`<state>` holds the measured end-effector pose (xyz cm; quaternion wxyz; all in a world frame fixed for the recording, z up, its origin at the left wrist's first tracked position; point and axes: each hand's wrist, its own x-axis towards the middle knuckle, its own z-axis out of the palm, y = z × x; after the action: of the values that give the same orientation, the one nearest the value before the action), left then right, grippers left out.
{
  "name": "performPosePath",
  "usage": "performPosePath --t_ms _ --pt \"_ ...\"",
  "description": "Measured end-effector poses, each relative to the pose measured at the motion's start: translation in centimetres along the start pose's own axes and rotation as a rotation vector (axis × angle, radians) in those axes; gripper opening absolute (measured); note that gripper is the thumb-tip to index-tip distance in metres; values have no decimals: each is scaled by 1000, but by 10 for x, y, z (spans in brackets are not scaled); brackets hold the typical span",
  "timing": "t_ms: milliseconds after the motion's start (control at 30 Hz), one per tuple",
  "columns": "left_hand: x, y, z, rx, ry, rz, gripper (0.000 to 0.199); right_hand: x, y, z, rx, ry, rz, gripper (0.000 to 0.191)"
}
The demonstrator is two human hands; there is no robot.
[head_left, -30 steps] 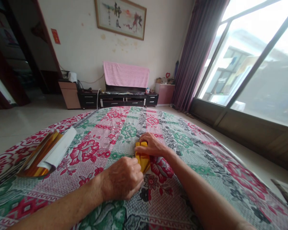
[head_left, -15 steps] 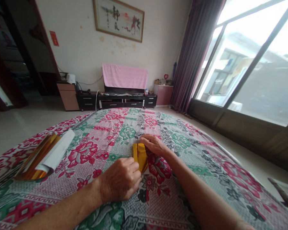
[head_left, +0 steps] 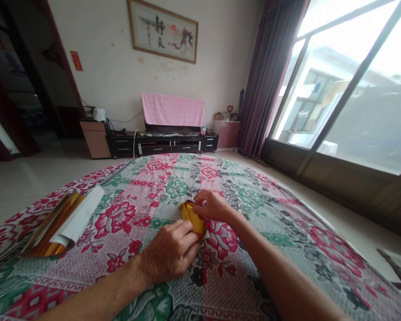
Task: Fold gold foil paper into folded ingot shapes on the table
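Small folded gold piece (head_left: pixel 194 219) (shiny, partly hidden), slanted on the floral cloth (head_left: pixel 177 189).

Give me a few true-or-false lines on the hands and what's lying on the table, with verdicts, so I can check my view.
1. The left hand is at the near end of the folded gold piece. True.
2. The right hand is over by the window. False: it is at the far end of the gold piece.
3. The loosely curled gold and white sheets lie to the left of both hands. True.
4. The tablecloth is plain white. False: it has a flower pattern in red, green and dark grey.
5. The pink cloth is draped above the low black cabinet. True.
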<state>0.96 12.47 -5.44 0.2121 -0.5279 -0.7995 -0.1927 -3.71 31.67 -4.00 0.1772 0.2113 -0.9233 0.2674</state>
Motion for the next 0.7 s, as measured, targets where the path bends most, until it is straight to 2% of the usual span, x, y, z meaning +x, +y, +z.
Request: performPosePath --t_ms 133,200,267,433,567,700 --pt "4 -19 -3 -86 265 -226 21 2 -1 0 9 7 -10 7" --pt "5 -32 -5 -67 351 -393 24 2 -4 -3 10 -8 -30 7" --pt "6 -43 -6 -62 388 -488 30 3 -8 -6 14 -21 -64 7" --pt "6 -48 -6 -89 312 -490 37 5 -20 -11 14 -3 -127 13" --pt "5 -49 -2 -175 270 -492 40 6 -24 -10 34 24 -94 17" --pt "4 -55 1 -301 248 -576 37 5 -23 -8 69 50 -65 20"
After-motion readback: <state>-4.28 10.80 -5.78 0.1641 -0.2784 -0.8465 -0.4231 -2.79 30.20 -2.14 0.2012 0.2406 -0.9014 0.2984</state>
